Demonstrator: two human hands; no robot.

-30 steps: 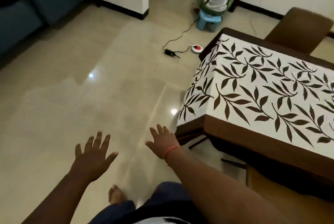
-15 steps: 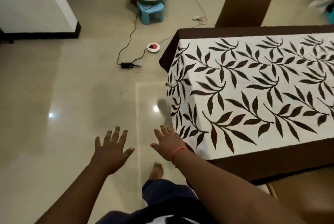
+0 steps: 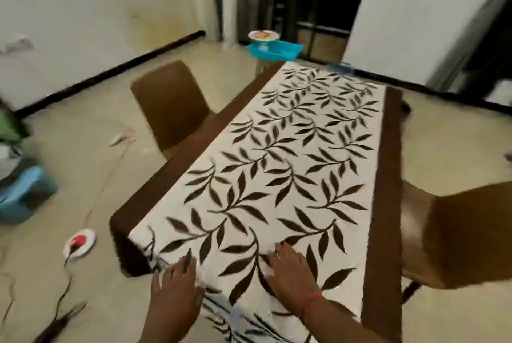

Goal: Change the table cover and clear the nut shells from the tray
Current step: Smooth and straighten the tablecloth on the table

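Note:
A white table cover point(image 3: 291, 165) printed with dark brown leaves runs the length of a brown table point(image 3: 386, 176), and its near end hangs over the edge toward me. My left hand point(image 3: 177, 284) lies flat with straight fingers on the cover's near left corner. My right hand point(image 3: 291, 268), with a red thread at the wrist, rests flat on the cover a little farther in. Beyond the table's far end a blue tray point(image 3: 274, 50) sits low, with a white dish point(image 3: 263, 35) on it; I cannot make out what the dish holds.
A brown chair point(image 3: 169, 104) stands at the table's left side and another brown chair point(image 3: 465, 234) at its right. On the floor at left are a light blue stool point(image 3: 22, 193), a round white and red switch point(image 3: 79, 243) and a black cable point(image 3: 61, 301).
The view has swung from the floor and table corner to look down the table's length. Both hands, which hovered in the air with spread fingers, now lie flat on the cover's near end.

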